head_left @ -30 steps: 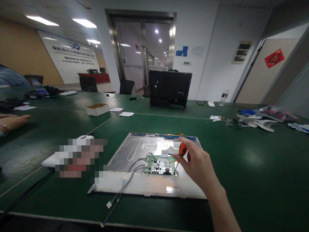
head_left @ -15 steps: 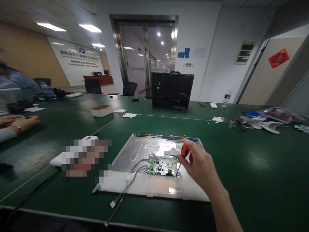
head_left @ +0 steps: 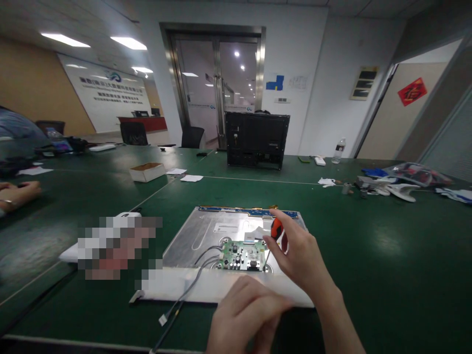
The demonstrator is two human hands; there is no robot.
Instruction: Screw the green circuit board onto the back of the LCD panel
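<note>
A metal-backed display panel (head_left: 191, 236) lies flat on the green table, with a green circuit board (head_left: 241, 254) at its middle and grey cables running off to the left. My right hand (head_left: 295, 246) holds an orange and black screwdriver (head_left: 276, 229) between thumb and fingers, its shaft slanting down to the board's right edge. Over the panel's front edge is my left hand (head_left: 247, 314), its fingers bent and drawn together; whether anything sits between its fingertips is too blurred to tell.
The dark back of a monitor (head_left: 257, 140) stands behind the panel. A white box (head_left: 147, 172) and papers lie at back left, a white device (head_left: 127, 216) nearer. Bottle (head_left: 338, 151), gloves and bags are at right. Another person's hand (head_left: 22, 194) rests at far left.
My left hand has come into view at the bottom, over the panel's front edge. The whole view has shifted slightly, while my right hand keeps the screwdriver at the same part of the board.
</note>
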